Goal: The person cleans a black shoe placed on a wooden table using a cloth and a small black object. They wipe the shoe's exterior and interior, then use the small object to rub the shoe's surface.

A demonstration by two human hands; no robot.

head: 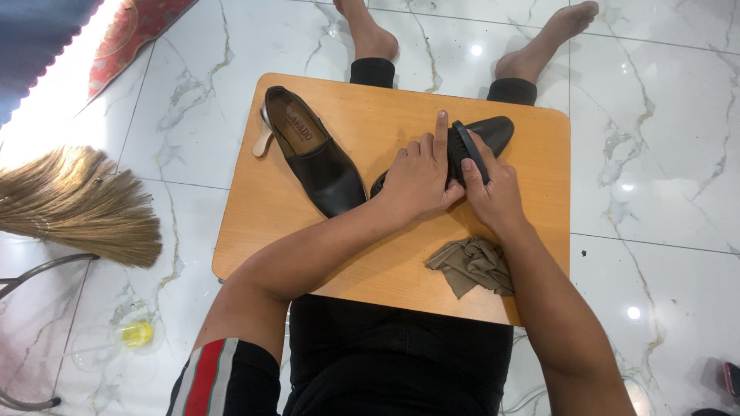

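Note:
A black leather shoe (493,131) lies on a small wooden table (370,115) over my lap. My left hand (420,177) presses down on it and holds it steady, index finger stretched forward. My right hand (493,196) grips a black shoe brush (466,150) laid against the shoe's upper. The shoe's heel end is hidden under my hands. A second black shoe (316,154) lies to the left with its opening up, and a pale wooden handle (262,142) sticks out from under it.
A crumpled olive-brown cloth (472,266) lies at the table's near right edge. A straw broom (77,204) rests on the marble floor at left, near a metal chair leg (38,270). A red rug (131,31) is at the far left.

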